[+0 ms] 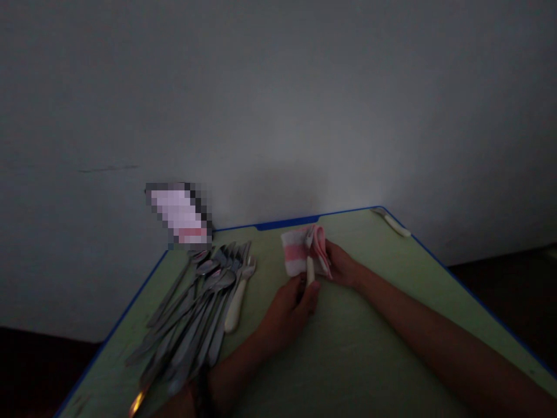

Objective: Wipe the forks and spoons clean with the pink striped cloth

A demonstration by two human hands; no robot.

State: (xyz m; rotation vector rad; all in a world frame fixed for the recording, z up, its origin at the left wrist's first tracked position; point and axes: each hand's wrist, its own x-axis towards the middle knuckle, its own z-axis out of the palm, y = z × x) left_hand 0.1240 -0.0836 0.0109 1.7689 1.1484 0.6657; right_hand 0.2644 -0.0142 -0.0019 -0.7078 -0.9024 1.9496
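Clock bearings taken from the fork in hand, 12 toward the wall. Fork (pixel 310 268): pale handle, metal head, held up above the middle of the surface (pixel 374 354), handle toward 6, tines toward 12. Head seen against a pink-and-white cloth (pixel 295 253), beside its rolled fold; full extent of contact cannot be told. Left hand (pixel 292 303) at 7 o'clock: fingers closed around the lower end of the handle, thumb along the near side. Dark band (pixel 202 390) on that wrist. Right hand (pixel 340 265) at 3 to 4 o'clock: closed on the cloth from its right side, fingers mostly hidden behind the fabric. Cutlery pile (pixel 223 281) at 8 o'clock: spoons and other metal pieces, overlapping, most heads toward 12, handles fanned toward 7; one low handle end shows an orange glint. Second fork (pixel 235 306), also pale-handled, lies on the pile's right margin. Third fork (pixel 395 224), likewise pale-handled, alone at 2 o'clock near the far corner, well apart from both hands. Pixelated slab (pixel 179 213) between 9 and 10, beyond the pile; details unreadable. Surface greenish, blue-edged; grey wall (pixel 278 104) behind it. Lighting dim.
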